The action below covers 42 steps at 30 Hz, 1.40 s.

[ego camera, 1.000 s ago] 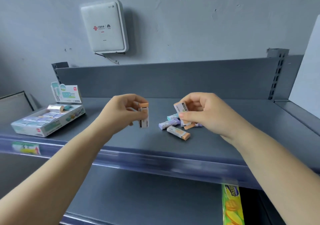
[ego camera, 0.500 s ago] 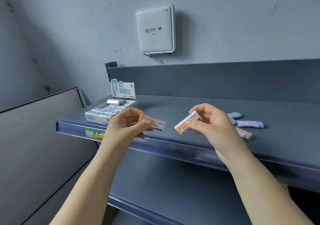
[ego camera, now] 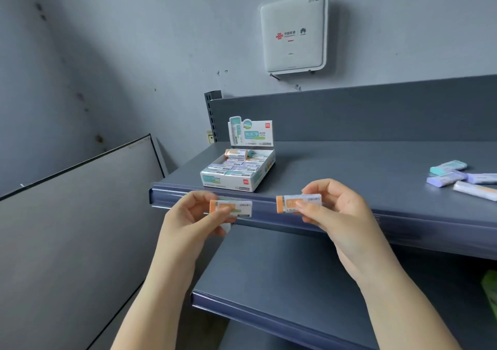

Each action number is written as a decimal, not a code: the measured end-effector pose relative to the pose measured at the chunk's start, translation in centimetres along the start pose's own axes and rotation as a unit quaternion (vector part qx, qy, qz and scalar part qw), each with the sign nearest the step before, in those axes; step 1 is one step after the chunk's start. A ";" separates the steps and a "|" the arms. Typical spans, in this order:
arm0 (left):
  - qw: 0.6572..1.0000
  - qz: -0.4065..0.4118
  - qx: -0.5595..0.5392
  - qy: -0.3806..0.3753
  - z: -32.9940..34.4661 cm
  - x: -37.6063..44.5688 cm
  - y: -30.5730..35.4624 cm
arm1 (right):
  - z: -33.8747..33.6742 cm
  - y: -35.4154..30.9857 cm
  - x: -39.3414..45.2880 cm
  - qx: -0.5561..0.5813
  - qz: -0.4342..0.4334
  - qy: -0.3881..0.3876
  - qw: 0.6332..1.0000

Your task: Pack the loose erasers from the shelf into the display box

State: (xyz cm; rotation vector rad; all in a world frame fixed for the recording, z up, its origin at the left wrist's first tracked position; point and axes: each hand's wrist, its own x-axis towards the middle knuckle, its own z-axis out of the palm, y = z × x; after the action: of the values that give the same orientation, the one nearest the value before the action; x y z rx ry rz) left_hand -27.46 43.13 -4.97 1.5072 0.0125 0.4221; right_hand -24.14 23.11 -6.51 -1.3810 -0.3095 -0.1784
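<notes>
My left hand (ego camera: 188, 216) pinches an orange-tipped eraser (ego camera: 236, 208) in a white sleeve, held level in front of the shelf's front edge. My right hand (ego camera: 336, 215) pinches a second orange-tipped eraser (ego camera: 298, 203) the same way. The white display box (ego camera: 231, 181) stands on the shelf just behind both hands, its card flap upright, with several erasers packed in rows and one orange eraser lying on top at the back. Several loose erasers (ego camera: 447, 179) in teal, purple and orange lie on the shelf at the far right.
The grey metal shelf (ego camera: 349, 166) has a raised back panel and a lower shelf (ego camera: 295, 282) beneath. A white router (ego camera: 294, 31) hangs on the wall above. A grey board (ego camera: 80, 215) leans at the left. Something green (ego camera: 490, 290) shows at the lower right edge.
Both hands carried their erasers left from the loose pile to just in front of the display box. My view has turned left, so the box now sits centre.
</notes>
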 end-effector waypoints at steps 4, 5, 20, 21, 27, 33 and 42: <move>1.000 -0.006 0.007 -0.008 -2.4 0.9 -0.4 | 2.3 0.8 0.2 -0.006 0.000 0.010 1.000; 1.000 -0.007 0.008 -0.014 -2.9 1.2 -0.5 | 2.8 0.9 0.3 -0.014 -0.001 0.007 1.000; 0.996 0.059 0.037 -0.058 -5.4 10.4 -0.8 | 5.7 1.7 8.5 -0.105 -0.099 0.039 0.989; 0.995 0.066 0.049 -0.060 -5.4 11.5 -0.6 | 5.8 1.6 9.3 -0.111 -0.100 0.038 0.988; 0.989 0.073 0.080 -0.102 -4.9 16.7 -0.8 | 6.8 1.2 12.8 -0.167 -0.092 0.024 0.981; 0.977 0.070 0.113 -0.168 -3.7 20.3 -1.1 | 7.7 0.8 14.4 -0.239 -0.069 0.040 0.968; 0.940 0.089 0.185 -0.273 -3.5 23.7 -2.4 | 8.8 -0.9 17.1 -0.362 -0.010 0.085 0.928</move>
State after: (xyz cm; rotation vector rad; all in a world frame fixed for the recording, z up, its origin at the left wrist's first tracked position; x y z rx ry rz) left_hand -5.82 53.04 -1.66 1.9647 -0.5107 0.1327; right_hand -9.23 32.58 1.16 -2.0777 -0.1073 -0.4598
